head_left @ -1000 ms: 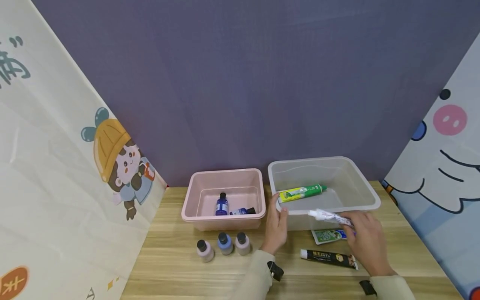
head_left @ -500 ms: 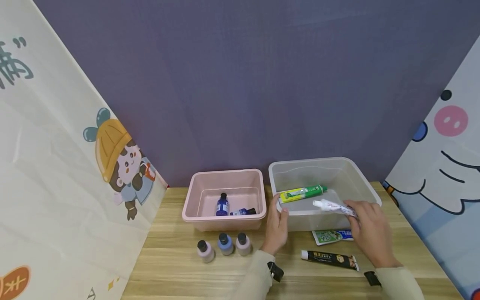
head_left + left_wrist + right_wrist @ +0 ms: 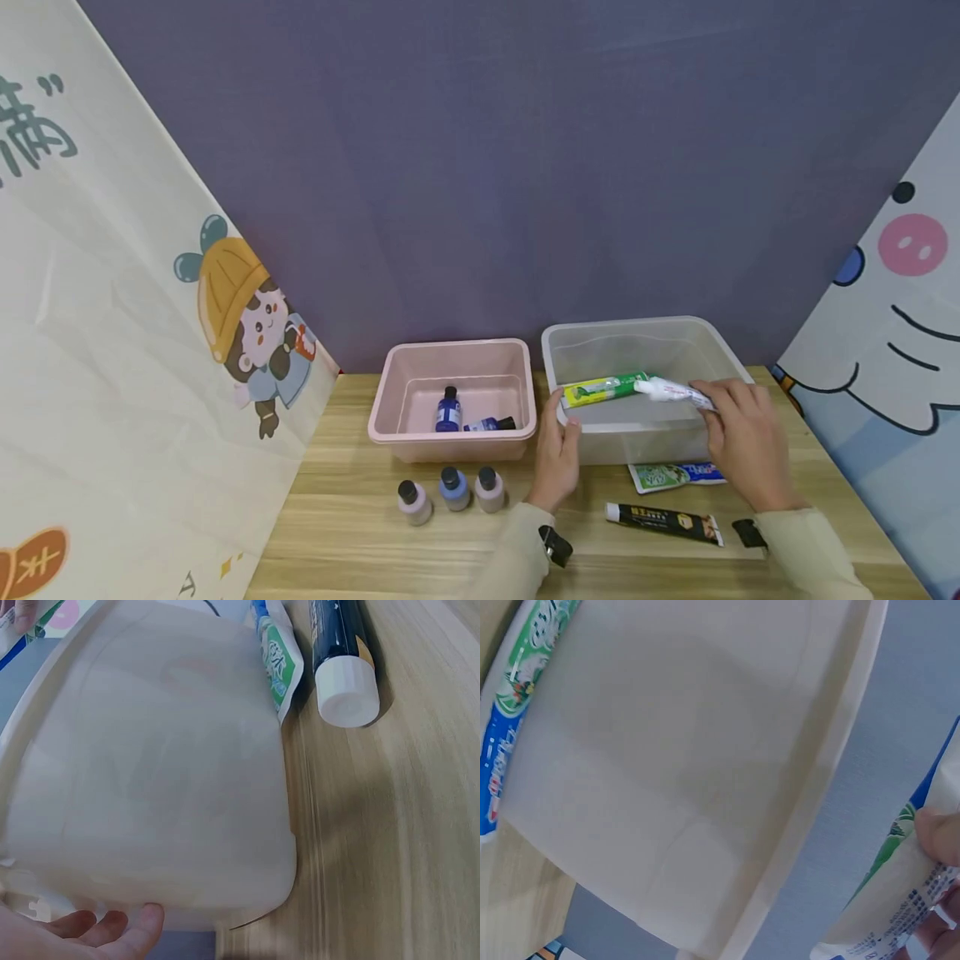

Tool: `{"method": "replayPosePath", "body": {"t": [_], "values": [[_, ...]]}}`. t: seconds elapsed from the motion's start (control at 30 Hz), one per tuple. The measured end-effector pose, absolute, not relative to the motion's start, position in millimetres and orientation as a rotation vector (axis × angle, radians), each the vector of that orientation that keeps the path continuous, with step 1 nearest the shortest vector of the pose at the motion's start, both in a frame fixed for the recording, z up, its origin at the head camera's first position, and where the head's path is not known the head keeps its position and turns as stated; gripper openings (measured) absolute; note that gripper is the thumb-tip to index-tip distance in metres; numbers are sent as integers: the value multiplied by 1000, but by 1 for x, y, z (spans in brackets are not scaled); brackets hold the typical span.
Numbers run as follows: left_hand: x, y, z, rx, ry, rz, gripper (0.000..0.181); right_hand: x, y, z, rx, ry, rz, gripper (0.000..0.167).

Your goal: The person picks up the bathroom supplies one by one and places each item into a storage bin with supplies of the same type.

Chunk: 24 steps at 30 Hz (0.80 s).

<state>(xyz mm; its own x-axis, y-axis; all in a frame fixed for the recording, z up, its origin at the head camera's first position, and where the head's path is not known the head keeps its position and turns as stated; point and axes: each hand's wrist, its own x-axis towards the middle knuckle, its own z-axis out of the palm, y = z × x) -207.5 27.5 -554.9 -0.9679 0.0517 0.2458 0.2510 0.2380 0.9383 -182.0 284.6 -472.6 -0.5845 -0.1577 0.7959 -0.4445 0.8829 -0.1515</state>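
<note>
White tube (image 3: 678, 392), lying left-to-right above bin (image 3: 615, 447), is pinched by right hand (image 3: 750, 442); bin's near-left corner is touched by left hand (image 3: 556, 458), fingers unclenched.

Wears left sleeve (image 3: 513, 554) and right sleeve (image 3: 806, 542) in same plain pale cream-beige, long, both running out of head view at lower edge. Leaves left hand (image 3: 557, 467) and right hand (image 3: 750, 446) bare. Carries black strap (image 3: 557, 547) by left cuff, blocky, with tiny lighter glint. Carries second black piece (image 3: 748, 533) by right cuff, finer detail too small to tell. Shows bare thumb (image 3: 943, 838) in right wrist view.
</note>
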Motion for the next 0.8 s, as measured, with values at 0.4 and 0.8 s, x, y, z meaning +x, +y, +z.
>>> {"method": "replayPosePath", "body": {"t": [0.4, 0.8], "values": [[-205, 30, -559, -189, -2266, -1976, 64, -195, 287, -457, 424, -2215, 395, 38], [-207, 31, -558, -217, -2223, -1983, 64, -207, 287, -445, 473, -2237, 359, 38]]}}
